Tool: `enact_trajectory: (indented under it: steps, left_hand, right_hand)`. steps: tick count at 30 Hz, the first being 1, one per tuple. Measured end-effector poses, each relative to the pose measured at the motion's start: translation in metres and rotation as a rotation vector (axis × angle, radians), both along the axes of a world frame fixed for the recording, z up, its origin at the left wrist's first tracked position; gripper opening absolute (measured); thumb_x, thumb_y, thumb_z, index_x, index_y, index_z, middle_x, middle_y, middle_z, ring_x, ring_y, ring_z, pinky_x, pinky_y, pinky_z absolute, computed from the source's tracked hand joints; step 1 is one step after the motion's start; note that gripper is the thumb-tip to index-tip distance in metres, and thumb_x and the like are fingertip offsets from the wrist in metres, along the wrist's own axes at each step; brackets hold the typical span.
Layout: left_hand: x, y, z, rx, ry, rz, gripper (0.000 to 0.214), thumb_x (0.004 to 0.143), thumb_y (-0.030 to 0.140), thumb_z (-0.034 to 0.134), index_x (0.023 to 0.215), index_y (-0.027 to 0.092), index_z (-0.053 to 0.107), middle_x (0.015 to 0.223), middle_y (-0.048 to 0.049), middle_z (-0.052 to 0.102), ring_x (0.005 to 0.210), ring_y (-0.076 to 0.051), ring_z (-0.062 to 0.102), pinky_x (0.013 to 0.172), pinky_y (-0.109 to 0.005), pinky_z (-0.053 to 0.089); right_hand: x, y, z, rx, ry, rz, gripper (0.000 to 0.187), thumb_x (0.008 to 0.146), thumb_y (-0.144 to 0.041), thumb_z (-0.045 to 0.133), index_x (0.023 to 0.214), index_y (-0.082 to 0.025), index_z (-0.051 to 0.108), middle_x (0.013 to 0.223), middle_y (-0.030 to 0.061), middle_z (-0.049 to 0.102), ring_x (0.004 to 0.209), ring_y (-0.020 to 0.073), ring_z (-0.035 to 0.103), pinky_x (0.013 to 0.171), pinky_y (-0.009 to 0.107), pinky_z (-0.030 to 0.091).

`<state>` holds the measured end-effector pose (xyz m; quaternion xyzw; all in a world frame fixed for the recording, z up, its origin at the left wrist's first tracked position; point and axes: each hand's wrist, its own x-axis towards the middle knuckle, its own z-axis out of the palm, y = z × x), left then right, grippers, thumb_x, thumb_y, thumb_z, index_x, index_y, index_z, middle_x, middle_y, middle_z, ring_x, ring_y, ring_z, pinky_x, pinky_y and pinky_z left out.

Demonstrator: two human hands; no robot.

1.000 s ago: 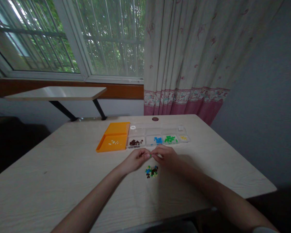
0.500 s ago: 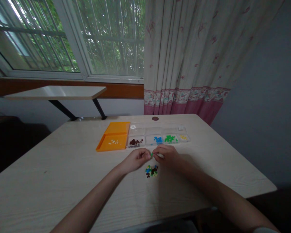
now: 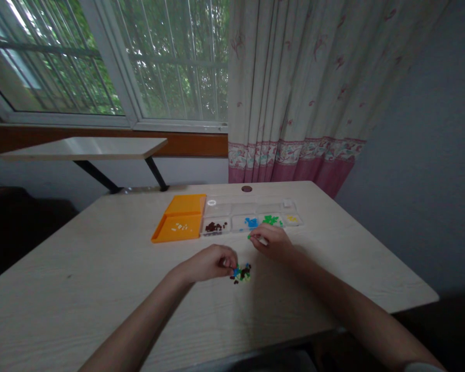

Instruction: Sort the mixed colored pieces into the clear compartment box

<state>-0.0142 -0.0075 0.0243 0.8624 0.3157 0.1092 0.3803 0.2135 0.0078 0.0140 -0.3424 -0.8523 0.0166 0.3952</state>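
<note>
My right hand (image 3: 273, 242) pinches a small green plastic piece (image 3: 249, 237) between thumb and fingertips, just above the table in front of the clear tray. My left hand (image 3: 213, 262) is lower, its thumb and fingers closed together at the left edge of a cluster of small pieces (image 3: 245, 273) in blue, green, brown and yellow. The fingers cover part of that edge, so whether they grip a piece is hidden. I cannot tell if the clustered pieces are joined or loose.
The clear compartment tray (image 3: 238, 209) holds brown pieces (image 3: 216, 227), blue pieces (image 3: 251, 222), green pieces (image 3: 272, 220) and yellow pieces (image 3: 292, 218). Left of it lies an open orange case (image 3: 186, 205) with white pieces inside. A raised shelf (image 3: 85, 147) stands at the back left.
My hands were together at the green piece and have parted. The left moved down to the cluster; the right drew slightly away to the right, keeping the green piece.
</note>
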Motion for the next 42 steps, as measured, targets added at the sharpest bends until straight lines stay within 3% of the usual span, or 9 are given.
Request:
enact_trajectory:
  steps: [9,16,24,27,31,36,42]
  left_hand:
    - [0.004,-0.006,0.006,0.099,0.08,0.029,0.009,0.068,0.018,0.058,0.075,0.015,0.061,0.068,0.0014,0.055,0.06,-0.009,0.046,0.055,-0.018,0.034]
    - [0.008,-0.008,0.007,0.177,0.046,0.032,0.015,0.065,0.009,0.053,0.077,0.015,0.061,0.068,0.0011,0.056,0.061,-0.01,0.046,0.057,-0.018,0.034]
    - [0.008,-0.003,0.001,0.097,-0.134,0.305,0.009,0.068,0.017,0.055,0.073,0.012,0.06,0.057,0.0032,0.05,0.05,-0.007,0.038,0.046,-0.017,0.028]
    - [0.01,0.002,-0.006,0.047,-0.256,0.442,0.012,0.068,0.023,0.059,0.073,0.012,0.062,0.058,0.0018,0.054,0.051,-0.007,0.041,0.047,-0.017,0.03]
    - [0.015,0.008,-0.014,-0.126,-0.49,0.55,0.022,0.067,0.031,0.065,0.076,0.011,0.065,0.066,-0.0033,0.062,0.055,-0.009,0.049,0.05,-0.019,0.037]
    - [0.02,0.01,-0.019,-0.352,-0.686,0.559,0.032,0.059,0.037,0.073,0.075,0.011,0.063,0.055,0.0004,0.058,0.046,-0.006,0.046,0.046,-0.018,0.035]
    - [0.021,0.008,-0.023,-0.423,-0.736,0.498,0.036,0.058,0.038,0.075,0.072,0.012,0.055,0.057,0.0022,0.056,0.048,-0.006,0.048,0.047,-0.017,0.036]
  right_hand:
    - [0.005,0.005,0.001,0.048,0.045,-0.025,0.011,0.08,-0.022,0.051,0.08,-0.02,0.062,0.071,0.0021,0.064,0.067,0.0119,0.058,0.065,0.021,0.044]
    - [0.038,0.027,0.004,-0.032,-0.02,-0.253,0.015,0.08,-0.026,0.051,0.083,-0.019,0.065,0.077,0.0031,0.063,0.069,0.0131,0.057,0.064,0.023,0.042]
    - [0.058,0.042,-0.005,-0.17,-0.114,-0.443,0.024,0.084,-0.03,0.046,0.091,-0.021,0.067,0.074,0.0028,0.061,0.067,0.0138,0.055,0.063,0.023,0.04]
    - [0.05,0.039,-0.006,-0.173,-0.122,-0.406,0.023,0.084,-0.029,0.047,0.09,-0.021,0.067,0.074,0.0025,0.061,0.066,0.0134,0.055,0.062,0.023,0.04]
    - [0.025,0.024,-0.011,-0.139,-0.138,-0.207,0.02,0.082,-0.027,0.049,0.087,-0.021,0.067,0.073,0.0022,0.063,0.062,0.0108,0.056,0.061,0.02,0.041]
    - [-0.009,-0.003,-0.013,-0.038,-0.142,-0.061,0.017,0.079,-0.028,0.056,0.091,-0.023,0.067,0.073,0.0006,0.066,0.061,0.0104,0.057,0.06,0.02,0.04]
    - [-0.019,-0.015,-0.005,-0.059,-0.144,-0.041,0.015,0.08,-0.027,0.056,0.09,-0.025,0.067,0.069,-0.0008,0.064,0.06,0.0094,0.056,0.059,0.019,0.04]
